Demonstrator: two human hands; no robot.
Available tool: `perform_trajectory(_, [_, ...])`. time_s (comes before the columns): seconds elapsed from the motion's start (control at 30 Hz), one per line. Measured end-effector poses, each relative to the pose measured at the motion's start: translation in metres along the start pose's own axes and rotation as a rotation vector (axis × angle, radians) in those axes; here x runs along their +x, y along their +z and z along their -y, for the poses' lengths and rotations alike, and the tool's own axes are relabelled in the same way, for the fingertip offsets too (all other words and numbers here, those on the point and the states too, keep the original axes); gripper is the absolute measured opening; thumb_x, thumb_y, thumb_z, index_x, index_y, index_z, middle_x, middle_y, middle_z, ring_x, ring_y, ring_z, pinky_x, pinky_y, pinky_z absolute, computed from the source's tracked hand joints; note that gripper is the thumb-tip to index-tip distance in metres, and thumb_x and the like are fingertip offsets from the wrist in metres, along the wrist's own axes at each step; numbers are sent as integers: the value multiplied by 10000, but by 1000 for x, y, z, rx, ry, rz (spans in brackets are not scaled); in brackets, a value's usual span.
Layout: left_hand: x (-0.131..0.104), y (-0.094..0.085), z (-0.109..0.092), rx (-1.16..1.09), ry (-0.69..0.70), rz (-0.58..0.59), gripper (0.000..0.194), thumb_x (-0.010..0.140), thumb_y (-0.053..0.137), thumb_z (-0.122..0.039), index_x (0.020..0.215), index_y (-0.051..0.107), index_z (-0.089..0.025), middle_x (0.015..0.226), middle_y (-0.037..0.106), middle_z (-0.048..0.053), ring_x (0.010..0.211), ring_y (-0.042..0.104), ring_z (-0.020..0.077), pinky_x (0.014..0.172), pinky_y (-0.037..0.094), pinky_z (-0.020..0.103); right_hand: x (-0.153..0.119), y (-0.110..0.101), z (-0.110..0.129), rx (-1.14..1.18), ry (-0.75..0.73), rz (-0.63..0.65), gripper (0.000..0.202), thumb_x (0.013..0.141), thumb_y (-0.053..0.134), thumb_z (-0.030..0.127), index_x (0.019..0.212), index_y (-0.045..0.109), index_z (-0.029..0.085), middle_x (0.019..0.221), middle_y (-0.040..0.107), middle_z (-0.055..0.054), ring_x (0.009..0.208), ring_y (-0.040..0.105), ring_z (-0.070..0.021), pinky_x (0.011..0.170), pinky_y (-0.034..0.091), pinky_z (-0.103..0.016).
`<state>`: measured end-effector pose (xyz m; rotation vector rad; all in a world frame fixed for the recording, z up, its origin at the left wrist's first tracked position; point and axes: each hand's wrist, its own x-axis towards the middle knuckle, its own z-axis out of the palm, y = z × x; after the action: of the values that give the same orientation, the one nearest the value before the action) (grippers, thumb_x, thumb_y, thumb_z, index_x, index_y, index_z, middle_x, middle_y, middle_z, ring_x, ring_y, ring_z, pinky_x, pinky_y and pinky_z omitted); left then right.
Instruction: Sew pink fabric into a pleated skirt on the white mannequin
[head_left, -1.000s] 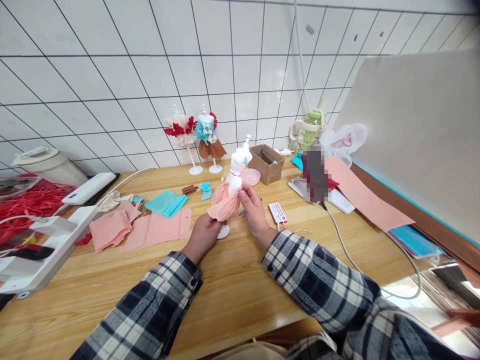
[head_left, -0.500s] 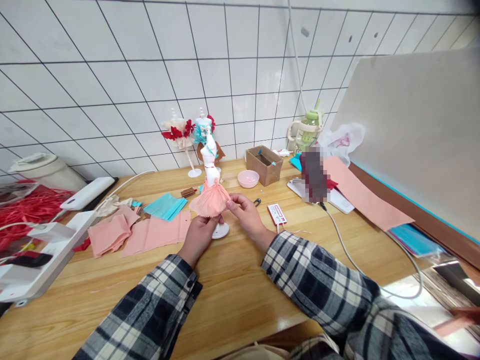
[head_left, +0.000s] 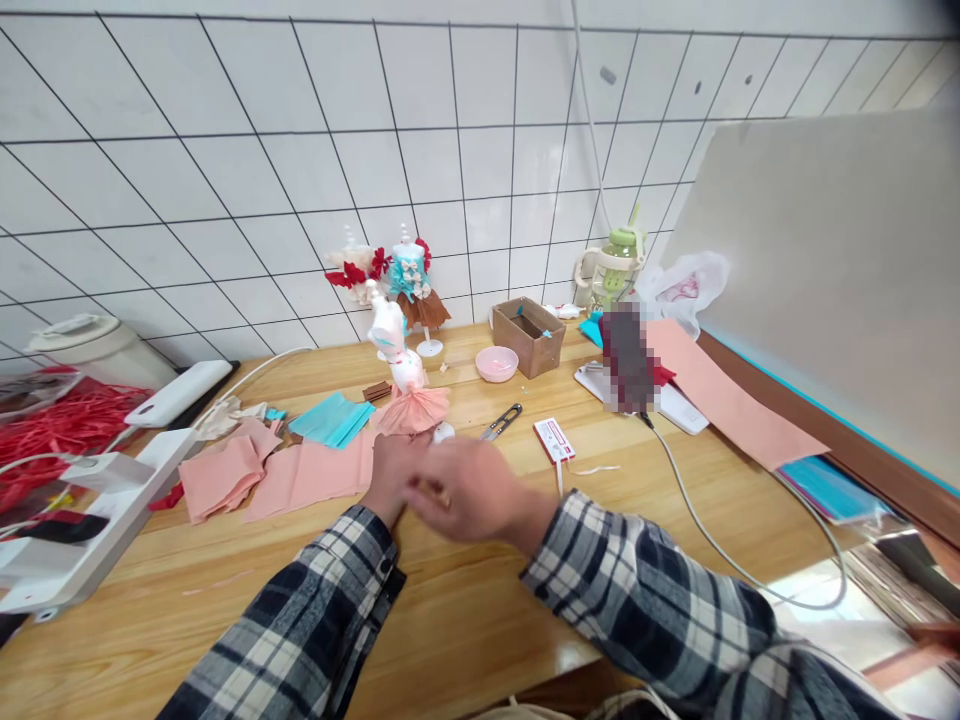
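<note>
A small white dress form (head_left: 403, 370) with a gathered peach skirt (head_left: 411, 411) leans to the left above the wood table. My left hand (head_left: 394, 475) is closed around it just under the skirt, fingers mostly hidden. Part of its round white base (head_left: 443, 432) shows beside that hand. My right hand (head_left: 476, 490) is blurred, held close in front of the left with its fingers curled in; whatever they hold is hidden. Thread snips (head_left: 502, 423) lie beyond my right hand. Folded peach fabric (head_left: 311, 475) and a turquoise piece (head_left: 332, 419) are left of my hands.
Two dressed forms, one with a turquoise top (head_left: 410, 270), stand by the tiled wall. Near them are a pink bowl (head_left: 497, 364) and a cardboard box (head_left: 529, 345). A white power strip (head_left: 97, 530) borders the left; a cable (head_left: 697, 510) curves at right.
My right hand has left the skirt's edge and come down toward me, in front of my left hand. The dress form has tipped left, and the snips are now uncovered.
</note>
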<state>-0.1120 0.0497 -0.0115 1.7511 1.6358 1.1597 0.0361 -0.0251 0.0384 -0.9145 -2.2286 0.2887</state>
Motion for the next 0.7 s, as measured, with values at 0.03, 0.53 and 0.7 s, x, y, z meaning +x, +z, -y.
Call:
perform_trajectory(0.03, [4,3,1,24,28,-13,299,760,634,-349,973,710,-153,1062,733,100,1073,626,302,921,489,394,-4,3,9,-60,-86,111,248,891,521,377,774,647,199,752,679,-10,683,577,-146,586,375,-267])
perform_trajectory(0.53, [-43,-18,-19,408,433,125,152,894,538,-288,939,627,-172,901,690,86,865,637,227,780,531,361,-24,26,24,-138,-443,495,252,860,502,313,711,671,200,667,707,0,525,598,-172,377,318,-300])
perform_trajectory(0.7, [-46,6,-40,335,1055,687,395,975,402,-167,1353,504,-221,1305,640,48,1218,552,160,1029,443,294,-27,24,37,-140,-424,599,225,838,519,340,709,660,221,655,706,12,498,606,-172,317,237,-297])
